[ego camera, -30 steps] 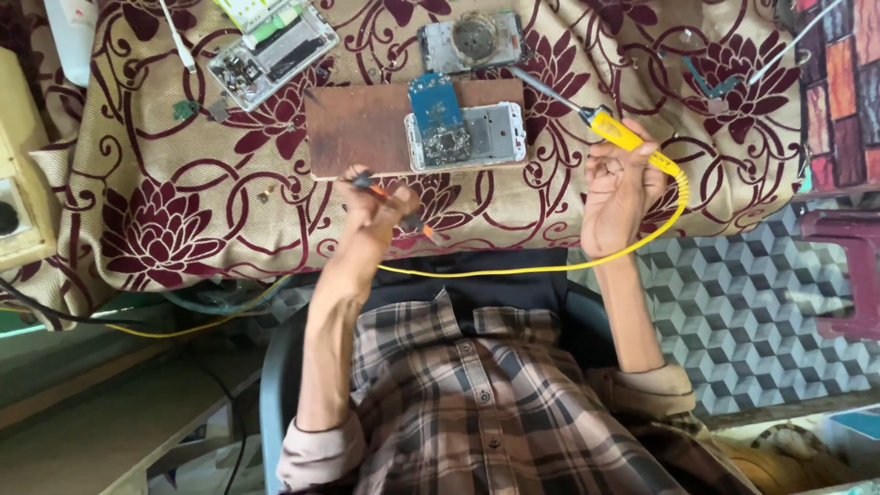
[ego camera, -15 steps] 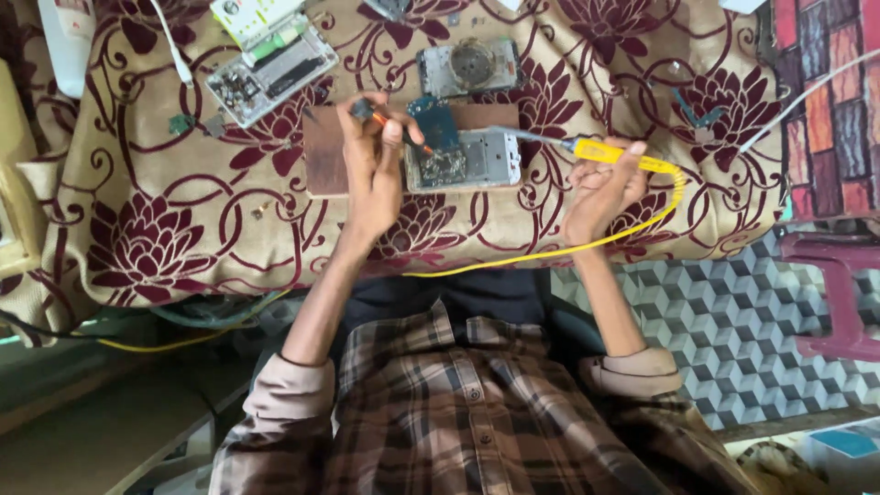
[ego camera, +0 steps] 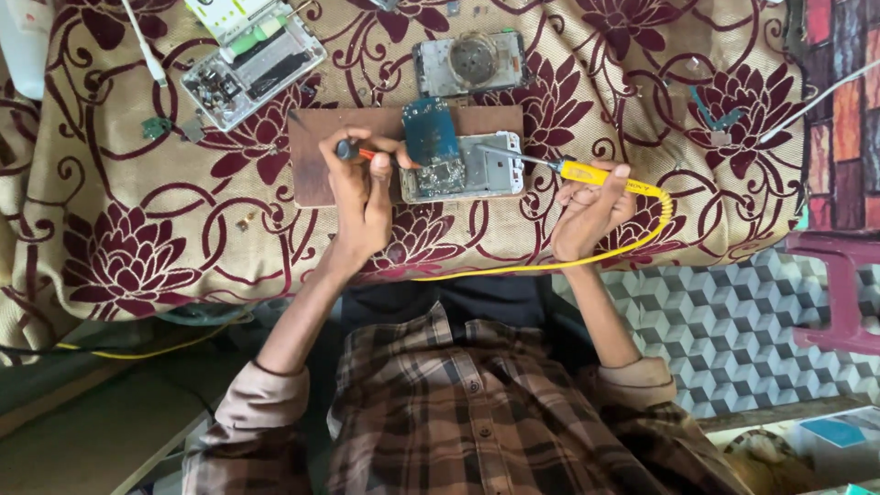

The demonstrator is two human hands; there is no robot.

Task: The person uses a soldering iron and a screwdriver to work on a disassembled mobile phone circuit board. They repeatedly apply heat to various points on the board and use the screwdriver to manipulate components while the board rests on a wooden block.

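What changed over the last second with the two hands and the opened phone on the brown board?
The left hand, which was low near the table edge with the small screwdriver, moved up onto the brown board beside the opened phone. The right hand kept hold of the yellow soldering iron, its tip over the phone. The phone and board stayed in place.

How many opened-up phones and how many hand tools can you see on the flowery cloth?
Opened phones: 3, one under the hands, one above it, one at upper left
Hand tools: 2, yellow soldering iron in the right hand, screwdriver in the left hand
Total: 5
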